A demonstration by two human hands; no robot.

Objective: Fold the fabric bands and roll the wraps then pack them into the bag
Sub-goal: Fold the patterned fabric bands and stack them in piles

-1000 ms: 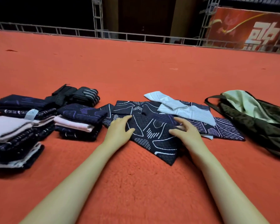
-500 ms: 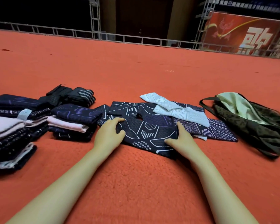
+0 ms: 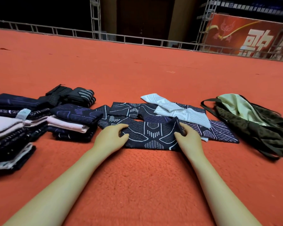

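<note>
on red carpet (image 3: 137, 185), the limp navy band (image 3: 152, 136) is pinched: left grip (image 3: 111, 139) at nine o'clock, right grip (image 3: 189, 139) at three.

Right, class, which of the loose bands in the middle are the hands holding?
The nearest navy band with white lines: the left hand grips one end, the right hand pinches the other. Others lie behind it.

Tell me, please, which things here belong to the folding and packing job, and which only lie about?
Belonging to the job: the dark patterned band gripped by the left hand and right hand; white bands; folded stacks; black rolled wraps; olive bag.
Just background: metal railing; red banner.
</note>
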